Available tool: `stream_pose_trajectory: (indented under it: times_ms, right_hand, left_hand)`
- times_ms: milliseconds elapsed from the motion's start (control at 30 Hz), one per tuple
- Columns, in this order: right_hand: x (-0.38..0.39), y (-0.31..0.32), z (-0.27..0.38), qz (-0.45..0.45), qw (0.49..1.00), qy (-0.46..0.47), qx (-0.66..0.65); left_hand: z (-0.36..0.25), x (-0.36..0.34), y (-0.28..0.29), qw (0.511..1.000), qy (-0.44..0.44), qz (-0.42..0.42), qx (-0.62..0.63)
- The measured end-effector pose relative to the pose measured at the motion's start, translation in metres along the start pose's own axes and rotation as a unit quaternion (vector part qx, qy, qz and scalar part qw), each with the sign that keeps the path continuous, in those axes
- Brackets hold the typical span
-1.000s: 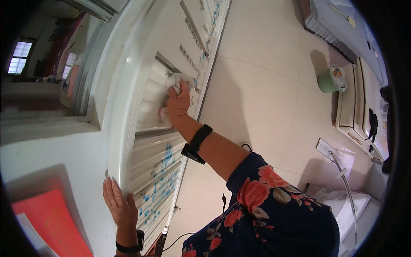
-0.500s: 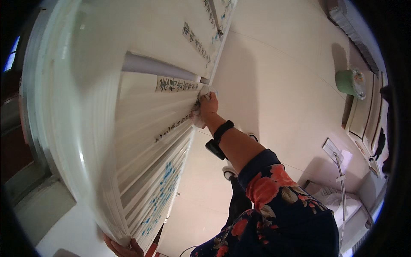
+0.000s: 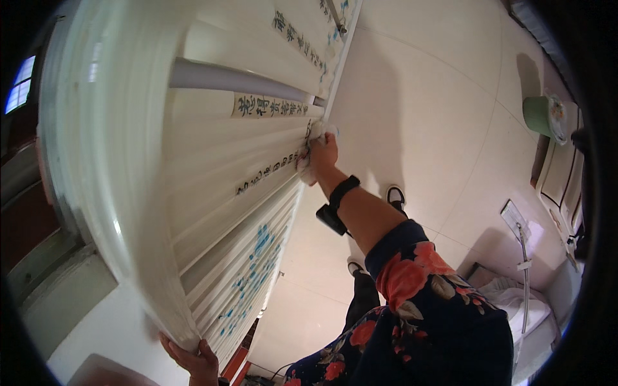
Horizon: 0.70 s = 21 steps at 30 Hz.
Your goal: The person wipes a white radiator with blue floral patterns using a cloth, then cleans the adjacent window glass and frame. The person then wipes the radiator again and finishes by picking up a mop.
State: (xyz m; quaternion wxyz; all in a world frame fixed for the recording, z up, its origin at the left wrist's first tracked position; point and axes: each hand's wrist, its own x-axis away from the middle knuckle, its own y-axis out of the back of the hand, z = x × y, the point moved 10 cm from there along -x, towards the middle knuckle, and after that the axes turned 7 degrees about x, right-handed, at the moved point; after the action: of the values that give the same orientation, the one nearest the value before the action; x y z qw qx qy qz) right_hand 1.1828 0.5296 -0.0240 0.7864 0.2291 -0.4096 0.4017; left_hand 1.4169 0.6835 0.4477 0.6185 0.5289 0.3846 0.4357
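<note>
A white slatted door (image 3: 212,141) with dark brush lettering and blue painted patterns runs down the left half of the head view. My right hand (image 3: 326,153) is closed around a crumpled pale cloth (image 3: 305,168), pressed against the slats near the door's right edge. Part of the cloth lies hidden behind my fingers. At the bottom, my left hand (image 3: 190,358) grips the door's lower edge, its thumb on the near side and its fingers wrapped around the border. A black band with a small dark box circles my right wrist.
A metal handle (image 3: 339,20) sticks out from the door's upper part. Pale tiled floor (image 3: 444,148) spreads to the right, with my shoes on it. Beyond stand a green bin (image 3: 539,116), a pale cabinet (image 3: 559,183), a flat mop (image 3: 517,219) and a container holding white fabric (image 3: 512,296).
My right hand and the cloth appear slightly right of where they were, as does most of the scene. More of my left hand shows, and my feet have shifted.
</note>
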Motion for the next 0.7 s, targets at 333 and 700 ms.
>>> stream_pose_trajectory:
  times_ms: [333,700]
  right_hand:
    - [0.162,-0.024,0.052,0.138,0.968,0.021,-0.210]
    - [0.314,0.001,0.161,0.100,0.870,0.464,-0.131]
  left_hand:
    - [-0.012,-0.021,0.000,0.999,0.007,0.015,0.037]
    - [-0.020,-0.026,0.006,0.998,-0.007,0.006,0.062]
